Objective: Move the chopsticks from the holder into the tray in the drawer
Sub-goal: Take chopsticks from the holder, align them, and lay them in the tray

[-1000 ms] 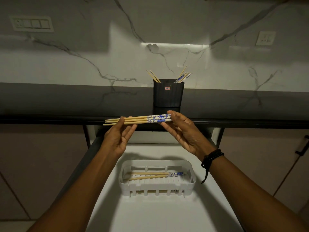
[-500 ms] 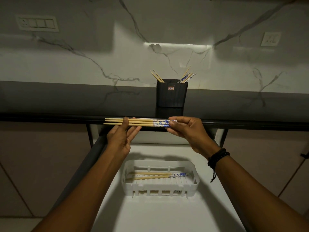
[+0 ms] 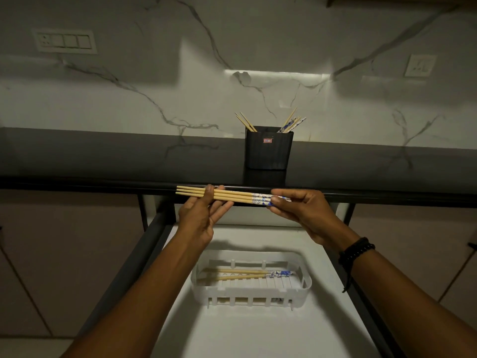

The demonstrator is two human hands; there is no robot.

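A bundle of wooden chopsticks (image 3: 232, 196) with blue-and-white patterned ends lies level between both hands, in front of the counter edge. My left hand (image 3: 204, 215) supports the plain ends on straight fingers, thumb across the top. My right hand (image 3: 296, 210) pinches the patterned ends. Behind them on the dark counter stands the black holder (image 3: 269, 149) with several chopsticks sticking out. Below the hands, the white slotted tray (image 3: 251, 291) sits in the open drawer (image 3: 258, 332) with a few chopsticks lying inside.
The drawer's dark side rails (image 3: 152, 228) run down both sides. A marble backsplash with a switch plate (image 3: 64, 42) at left and a socket (image 3: 420, 65) at right rises behind the counter. Cabinet fronts flank the drawer.
Both hands have lowered the chopstick bundle slightly toward the drawer and levelled it. My right hand has shifted from cupping the patterned ends to pinching them.
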